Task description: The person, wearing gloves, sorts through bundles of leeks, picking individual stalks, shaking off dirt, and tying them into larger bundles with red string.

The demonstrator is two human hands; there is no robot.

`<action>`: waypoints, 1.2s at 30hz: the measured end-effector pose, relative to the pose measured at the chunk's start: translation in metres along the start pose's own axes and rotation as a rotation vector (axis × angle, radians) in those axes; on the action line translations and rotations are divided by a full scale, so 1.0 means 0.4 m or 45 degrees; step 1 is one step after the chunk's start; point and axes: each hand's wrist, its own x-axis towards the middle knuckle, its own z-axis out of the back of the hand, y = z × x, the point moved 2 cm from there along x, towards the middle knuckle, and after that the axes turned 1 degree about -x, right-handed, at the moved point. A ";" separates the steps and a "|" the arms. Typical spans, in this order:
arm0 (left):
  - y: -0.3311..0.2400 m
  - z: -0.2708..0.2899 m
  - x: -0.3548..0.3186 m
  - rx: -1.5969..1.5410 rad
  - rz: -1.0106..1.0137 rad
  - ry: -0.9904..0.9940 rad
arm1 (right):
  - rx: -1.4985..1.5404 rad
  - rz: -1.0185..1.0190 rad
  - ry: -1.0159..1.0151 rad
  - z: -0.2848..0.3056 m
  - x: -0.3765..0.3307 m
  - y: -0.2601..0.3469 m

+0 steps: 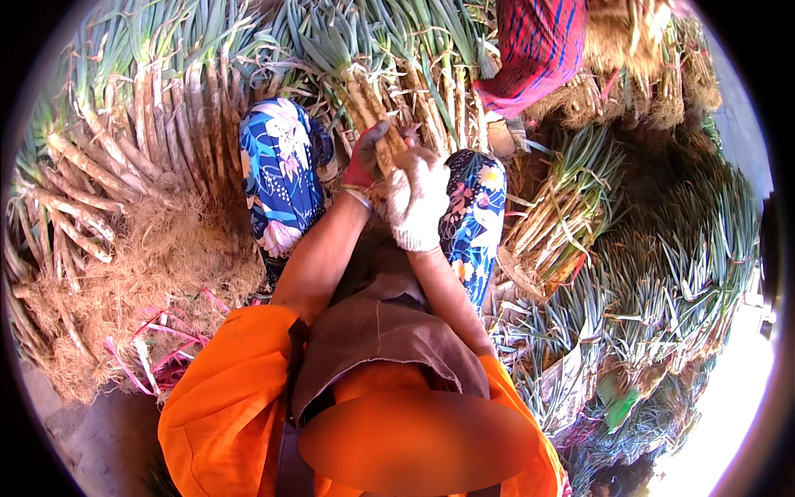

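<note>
Between my knees, my left hand [364,159], in a red glove, is closed round the stalks of a few thick green onions [364,101]. Their green leaves point away from me and the pale, soil-stained stems run down toward me. My right hand [420,199], in a white knit glove, is closed at the lower end of the same stems, pressed near the left hand. Its fingers partly hide the root ends. Just beyond both hands lie more loose green onions [426,103], leaves facing away.
A large heap of green onions [178,116] with tangled roots [178,257] spreads at left, near pink ties [161,335]. Tied bundles [559,207] lie at right, with more leafy stacks [662,273] behind. Another person's red patterned leg [538,54] is at the far right. My floral-covered knees [283,178] flank my hands.
</note>
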 end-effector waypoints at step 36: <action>0.008 -0.107 -0.015 0.031 0.131 -0.051 | 0.089 -0.029 -0.142 0.019 -0.002 0.021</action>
